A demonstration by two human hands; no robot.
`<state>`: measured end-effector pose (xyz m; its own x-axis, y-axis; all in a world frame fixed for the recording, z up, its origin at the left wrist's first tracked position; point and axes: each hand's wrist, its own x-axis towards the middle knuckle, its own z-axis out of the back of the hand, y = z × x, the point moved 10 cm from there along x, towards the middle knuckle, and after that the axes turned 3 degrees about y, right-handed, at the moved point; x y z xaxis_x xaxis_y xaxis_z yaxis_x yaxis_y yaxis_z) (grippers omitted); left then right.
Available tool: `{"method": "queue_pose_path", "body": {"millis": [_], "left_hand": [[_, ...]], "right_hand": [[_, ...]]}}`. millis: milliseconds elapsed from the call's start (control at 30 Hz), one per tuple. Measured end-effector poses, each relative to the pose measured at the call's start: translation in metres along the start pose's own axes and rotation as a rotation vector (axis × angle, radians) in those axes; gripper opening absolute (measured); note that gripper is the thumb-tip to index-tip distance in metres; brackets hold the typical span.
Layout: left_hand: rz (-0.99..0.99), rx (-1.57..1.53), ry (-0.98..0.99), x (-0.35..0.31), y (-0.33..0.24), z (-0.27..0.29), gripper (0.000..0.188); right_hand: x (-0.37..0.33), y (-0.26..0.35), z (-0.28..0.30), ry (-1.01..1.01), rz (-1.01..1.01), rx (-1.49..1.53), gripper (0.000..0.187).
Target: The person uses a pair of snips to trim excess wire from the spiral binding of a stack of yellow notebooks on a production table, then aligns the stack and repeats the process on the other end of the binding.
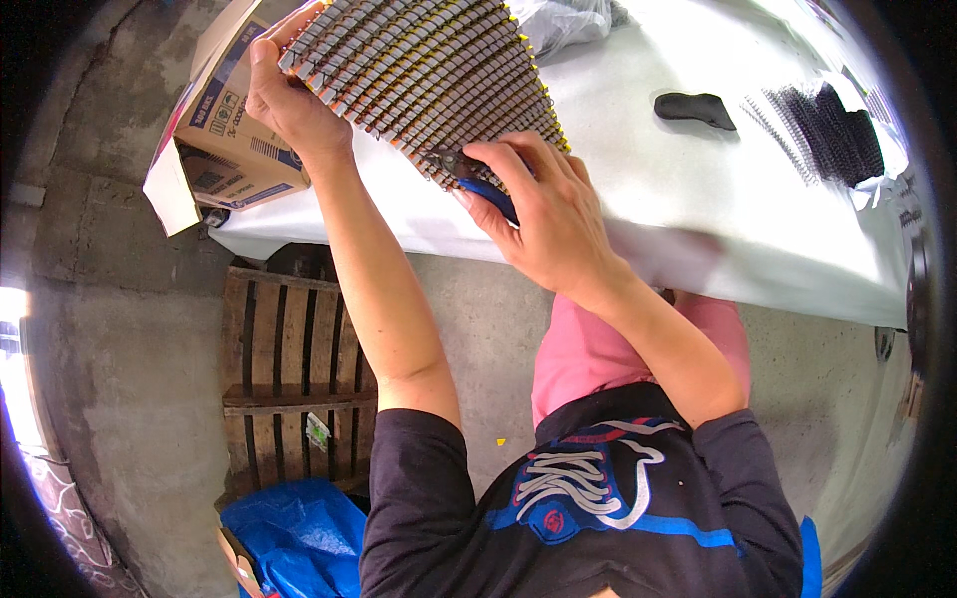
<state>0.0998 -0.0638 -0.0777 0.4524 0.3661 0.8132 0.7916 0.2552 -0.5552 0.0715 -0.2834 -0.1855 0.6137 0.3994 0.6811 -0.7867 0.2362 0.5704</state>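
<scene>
A panel [429, 75] made of many rows of small grey pieces, with orange and yellow bits along its edges, is tilted up over the table's near left part. My left hand [289, 100] is closed on the panel's left edge, thumb in front and the other fingers mostly hidden behind. My right hand [548, 204] grips a pair of blue-handled pliers [485, 189]. Their dark jaws reach the panel's lower edge; whether they bite on a piece is too small to tell.
A white-covered table [638, 189] stretches ahead. An open cardboard box [239, 149] stands at its left end. To the right lie a black flat object [695, 111] and bundled black spiky strips [832, 140]; a clear plastic bag [568, 28] lies behind. Below are a wooden pallet [299, 399] and blue plastic sheeting [299, 538].
</scene>
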Motion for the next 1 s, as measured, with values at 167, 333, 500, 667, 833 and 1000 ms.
{"method": "queue_pose_path", "body": {"millis": [167,333,500,667,833,1000], "left_hand": [[-0.06,0.181,0.012,-0.003,-0.011,-0.008,0.055],[0.014,0.054,-0.012,-0.003,-0.003,-0.002,0.054],[0.017,0.008,-0.022,-0.001,0.003,0.003,0.055],[0.067,-0.007,-0.035,-0.001,0.006,0.005,0.056],[0.015,0.015,-0.021,-0.001,0.004,0.006,0.055],[0.028,0.012,-0.02,0.0,0.002,0.001,0.052]], "right_hand": [[0.002,0.007,0.001,-0.02,0.09,-0.168,0.032],[0.001,0.008,0.004,-0.069,0.136,-0.182,0.032],[-0.001,0.011,0.007,-0.089,0.156,-0.184,0.033],[-0.002,0.009,-0.003,-0.057,0.136,-0.195,0.031],[-0.005,-0.014,-0.03,0.205,-0.122,0.281,0.025],[-0.013,-0.034,-0.049,0.423,-0.513,0.827,0.025]]}}
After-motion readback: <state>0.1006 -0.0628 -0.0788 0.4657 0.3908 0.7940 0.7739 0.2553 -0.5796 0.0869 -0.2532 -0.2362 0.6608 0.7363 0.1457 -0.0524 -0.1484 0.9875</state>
